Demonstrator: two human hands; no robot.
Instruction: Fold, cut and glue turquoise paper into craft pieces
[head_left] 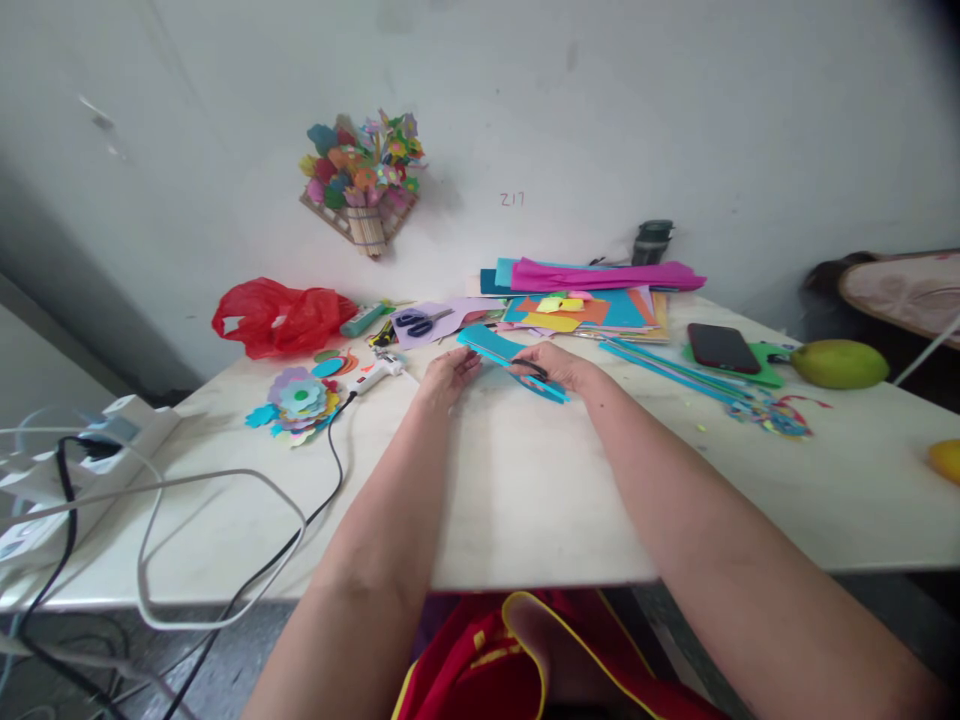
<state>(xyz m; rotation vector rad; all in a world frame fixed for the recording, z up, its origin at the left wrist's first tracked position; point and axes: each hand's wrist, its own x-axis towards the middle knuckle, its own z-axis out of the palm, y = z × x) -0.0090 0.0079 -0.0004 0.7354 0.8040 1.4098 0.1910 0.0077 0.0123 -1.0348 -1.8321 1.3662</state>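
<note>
A strip of bright blue craft paper is held up over the middle of the table. My left hand has its fingers closed on the strip's left part. In my right hand is a pair of dark-handled scissors, with the fingers wrapped round the handles. The blades are mostly hidden along the blue paper. Part of the strip hangs to the right, below the right hand. Just left of my left hand lies a white hot glue gun.
Paper flowers, a red plastic bag and blue-handled scissors sit on the left. Coloured sheets lie behind. Blue strips, a phone and a green mango are right. Cables cross the left front.
</note>
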